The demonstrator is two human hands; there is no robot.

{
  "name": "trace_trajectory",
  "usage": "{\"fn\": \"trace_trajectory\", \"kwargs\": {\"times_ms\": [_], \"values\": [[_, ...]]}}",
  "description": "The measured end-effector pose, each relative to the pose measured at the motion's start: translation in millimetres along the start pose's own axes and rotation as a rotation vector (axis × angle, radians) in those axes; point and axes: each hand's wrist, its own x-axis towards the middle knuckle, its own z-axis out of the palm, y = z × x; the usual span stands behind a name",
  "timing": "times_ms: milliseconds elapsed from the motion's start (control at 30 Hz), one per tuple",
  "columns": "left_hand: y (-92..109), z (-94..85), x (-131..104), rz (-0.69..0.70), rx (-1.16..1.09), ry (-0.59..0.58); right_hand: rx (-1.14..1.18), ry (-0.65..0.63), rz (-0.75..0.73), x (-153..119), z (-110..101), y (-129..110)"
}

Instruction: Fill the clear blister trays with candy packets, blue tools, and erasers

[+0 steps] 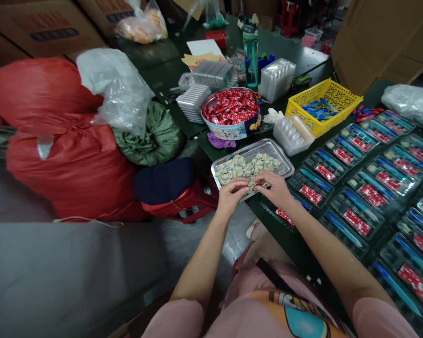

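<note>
A metal tray (288, 165) at the table's edge bears many small pale green and beige square pieces (248, 164). Over its near edge, my left hand (232, 193) and my right hand (273, 188) meet, fingers pinched together on a few of these small pieces (252, 183). Exactly how many pieces each hand has cannot be made out. To the right of my right hand, rows of clear plastic trays (338, 206) hold blue pens and red dotted packets. Behind the metal tray is a round tin (229, 133) full of red packets.
A yellow basket (341, 114) with blue pens and a stack of clear plastic trays (293, 135) stand behind the metal tray. A green bottle (250, 54) is farther back. Red sacks (66, 164) and a red stool (183, 209) are at the left.
</note>
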Motion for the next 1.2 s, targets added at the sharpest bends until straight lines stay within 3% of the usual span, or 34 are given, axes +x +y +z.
{"fn": "trace_trajectory", "kwargs": {"times_ms": [200,433,633,700,800,900,1000,1100,1200], "values": [[1,7.8,-3,0.013,0.075,0.055,-0.006,-0.03,-0.039,3,0,3],[-14,29.3,1,-0.131,-0.051,0.16,0.023,-0.108,0.048,0,-26,0],[-13,53.3,-6,-0.094,-0.045,0.049,-0.037,-0.076,0.148,-18,-47,-5],[-9,56.0,-8,-0.067,-0.045,0.003,-0.083,-0.045,0.179,-22,-63,4],[-4,51.0,-10,-0.028,-0.037,-0.005,-0.198,0.099,0.28,-21,-108,28],[-2,39.3,-12,-0.044,-0.006,0.041,-0.336,0.295,0.459,-14,-166,56],[-1,29.5,-15,-0.088,0.024,0.122,-0.441,0.336,0.575,-5,-208,80],[0,25.4,-17,-0.093,0.072,0.174,-0.475,0.228,0.599,4,-219,94],[1,24.0,-18,-0.098,0.093,0.186,-0.504,0.071,0.605,13,-211,100]]}}
